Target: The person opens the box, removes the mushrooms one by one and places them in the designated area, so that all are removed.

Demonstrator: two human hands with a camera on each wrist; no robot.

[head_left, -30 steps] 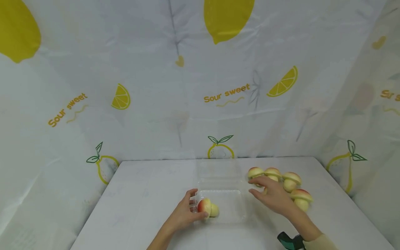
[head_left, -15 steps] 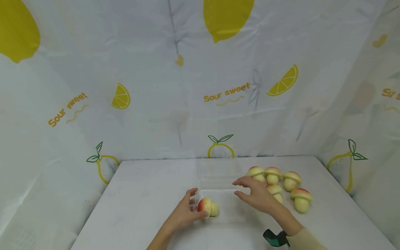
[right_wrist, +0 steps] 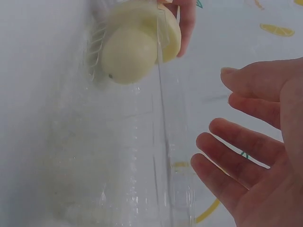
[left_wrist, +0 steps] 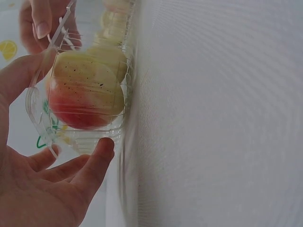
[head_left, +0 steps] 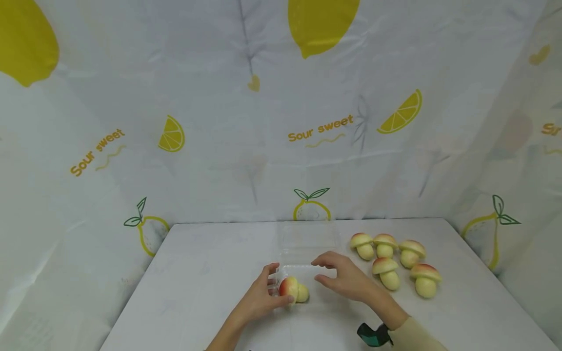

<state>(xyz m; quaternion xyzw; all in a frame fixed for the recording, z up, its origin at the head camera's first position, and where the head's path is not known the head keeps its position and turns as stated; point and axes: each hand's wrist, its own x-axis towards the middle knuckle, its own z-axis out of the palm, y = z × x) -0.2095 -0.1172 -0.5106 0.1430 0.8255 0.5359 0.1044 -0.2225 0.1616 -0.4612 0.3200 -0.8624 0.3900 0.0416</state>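
Observation:
A clear plastic container (head_left: 322,300) lies open at the middle of the white table (head_left: 197,273). One toy mushroom (head_left: 293,290) with a red and yellow cap lies inside it at the near left corner. My left hand (head_left: 275,287) grips that corner of the container; in the left wrist view its thumb (left_wrist: 102,151) and a finger clasp the clear wall around the mushroom (left_wrist: 85,94). My right hand (head_left: 317,271) hovers over the container with relaxed, spread fingers (right_wrist: 236,156) and holds nothing. The right wrist view shows the mushroom (right_wrist: 135,47) from its stalk end.
Several more toy mushrooms (head_left: 386,272) stand in a cluster on the table to the right of the container. A lemon-print sheet (head_left: 281,122) walls the table at the back and sides. The container's lid (head_left: 307,236) lies flat behind it.
My right hand has moved left from the mushroom cluster to above the container, with nothing in it. The left hand and the mushroom in the container have stayed put.

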